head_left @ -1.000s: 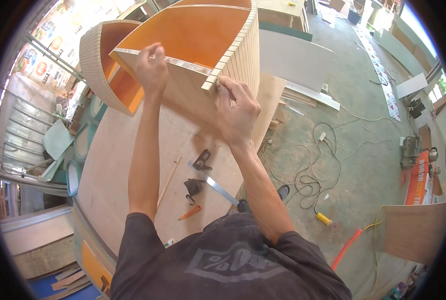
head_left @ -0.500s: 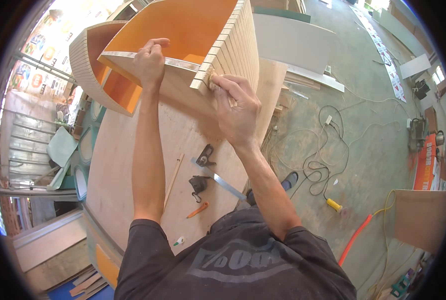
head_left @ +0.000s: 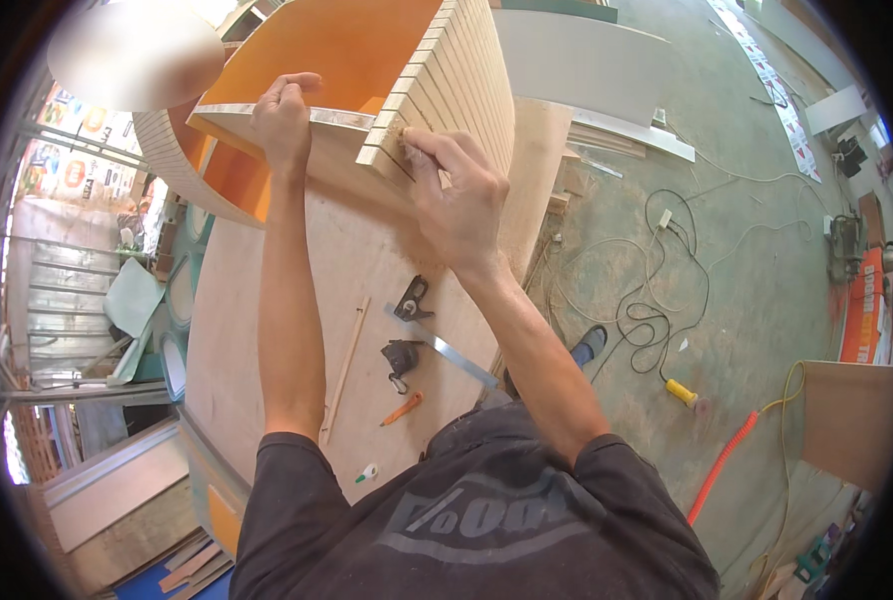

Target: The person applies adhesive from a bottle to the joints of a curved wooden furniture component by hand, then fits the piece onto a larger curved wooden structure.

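Note:
A curved cabinet-like wooden piece (head_left: 332, 50) with an orange inside and a grooved, slatted side (head_left: 467, 85) stands on the plywood bench (head_left: 227, 330). My left hand (head_left: 285, 128) is closed over the white-topped rim of its near panel (head_left: 342, 117). At the lower corner of the slatted edge, my right hand (head_left: 459, 195) is pinched shut, fingertips against the wood. Whatever lies between those fingertips is too small to name. Below my hands lie a combination square (head_left: 414, 300), a black tape measure (head_left: 400, 357), an orange pencil-like tool (head_left: 403, 408) and a thin wooden strip (head_left: 347, 365).
Behind stands a second slatted, orange-lined piece (head_left: 237, 185). A pale blurred oval (head_left: 137, 55) hides the upper left. Cables (head_left: 647, 320), a yellow connector (head_left: 681, 392) and a red coiled hose (head_left: 722, 465) lie on the floor at right. Boards (head_left: 582, 80) lean beyond the bench.
Both hands and the slatted piece appear slightly farther left, while the floor things appear shifted right. The pale oval has come into the upper left. Both hands keep their places on the wood.

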Motion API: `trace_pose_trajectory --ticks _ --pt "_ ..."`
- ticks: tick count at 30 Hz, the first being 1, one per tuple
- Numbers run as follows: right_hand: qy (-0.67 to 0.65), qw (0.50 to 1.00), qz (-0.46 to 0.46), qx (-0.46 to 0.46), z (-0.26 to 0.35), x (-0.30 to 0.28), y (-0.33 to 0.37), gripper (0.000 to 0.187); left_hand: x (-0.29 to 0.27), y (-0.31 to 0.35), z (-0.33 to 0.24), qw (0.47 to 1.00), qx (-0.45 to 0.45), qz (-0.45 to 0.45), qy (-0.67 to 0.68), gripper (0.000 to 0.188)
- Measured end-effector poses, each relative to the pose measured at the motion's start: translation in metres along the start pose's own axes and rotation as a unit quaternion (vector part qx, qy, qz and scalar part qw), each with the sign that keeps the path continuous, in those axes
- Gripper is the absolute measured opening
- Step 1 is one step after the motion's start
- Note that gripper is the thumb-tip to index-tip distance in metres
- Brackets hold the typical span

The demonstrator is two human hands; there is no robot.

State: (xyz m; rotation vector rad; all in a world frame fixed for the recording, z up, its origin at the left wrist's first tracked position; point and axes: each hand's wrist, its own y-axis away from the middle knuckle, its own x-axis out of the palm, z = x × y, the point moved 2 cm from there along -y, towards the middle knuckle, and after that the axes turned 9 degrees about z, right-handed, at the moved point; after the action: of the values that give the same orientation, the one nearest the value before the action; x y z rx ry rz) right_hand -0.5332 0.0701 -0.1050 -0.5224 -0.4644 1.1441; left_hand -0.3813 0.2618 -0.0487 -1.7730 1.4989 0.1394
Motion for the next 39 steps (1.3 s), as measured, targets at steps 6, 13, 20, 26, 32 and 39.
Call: trace_pose_trajectory --ticks 6,13,20,26,32,39 --pt "0.111 0.993 0.014 0.037 -0.014 0.008 0.035 0.025 0.007 -0.001 -0.013 0.999 -0.035 0.025 0.024 0.037" --pt "0.083 0.991 0.076 0.069 0.023 0.031 0.047 0.057 0.001 -0.001 0.002 1.0 0.007 -0.01 0.009 0.038" --pt "0.04 0.99 0.099 0.091 0.022 0.028 0.048 0.068 0.001 -0.003 0.001 1.0 0.0 0.007 -0.005 0.039" --pt "0.096 0.976 0.162 0.113 -0.002 0.013 0.071 0.074 0.002 0.002 -0.007 0.999 -0.039 0.002 0.02 0.039" --pt "0.065 0.979 0.17 0.096 0.021 0.016 0.025 0.084 0.003 0.0 0.0 1.0 0.007 -0.011 -0.001 0.038" --pt "0.055 0.97 0.179 0.155 -0.026 0.027 0.07 0.097 0.005 -0.001 -0.008 1.0 0.005 -0.006 -0.016 0.038"
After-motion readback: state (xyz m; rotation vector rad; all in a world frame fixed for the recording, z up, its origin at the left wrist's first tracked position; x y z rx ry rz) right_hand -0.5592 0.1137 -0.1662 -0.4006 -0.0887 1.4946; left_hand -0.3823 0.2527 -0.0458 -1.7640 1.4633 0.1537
